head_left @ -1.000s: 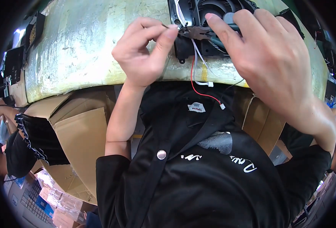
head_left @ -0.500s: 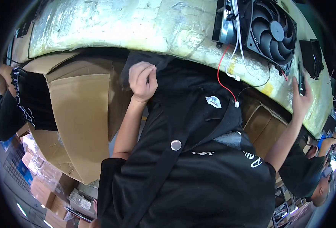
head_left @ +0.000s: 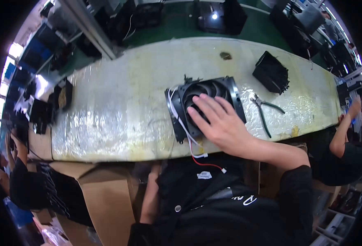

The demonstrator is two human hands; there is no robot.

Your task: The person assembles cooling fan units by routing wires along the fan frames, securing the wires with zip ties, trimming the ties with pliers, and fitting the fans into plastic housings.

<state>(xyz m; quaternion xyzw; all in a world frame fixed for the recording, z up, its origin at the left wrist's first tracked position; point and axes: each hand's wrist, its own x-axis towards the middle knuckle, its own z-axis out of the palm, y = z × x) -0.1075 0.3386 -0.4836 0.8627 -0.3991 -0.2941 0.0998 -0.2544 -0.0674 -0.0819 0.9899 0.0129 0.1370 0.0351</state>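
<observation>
Right hand [head_left: 220, 125] lay flat, fingers spread, palm pressed on black square fan [head_left: 205, 107], likely pinning it to counter [head_left: 119, 110] so it wouldn't slide; not clamped round it. Left hand hidden below counter edge, state could not be told. Fan sat near front edge, centre; curved blades visible, white and red leads [head_left: 197, 153] trailing off edge. Pliers [head_left: 265, 112] just beside, within reach.

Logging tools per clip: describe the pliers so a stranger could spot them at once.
On the long pale worktable, look just right of the black square fan under the right hand. The pliers lie flat there, the only thin, green-handled metal tool, unlike the bulky black block above them.
</observation>
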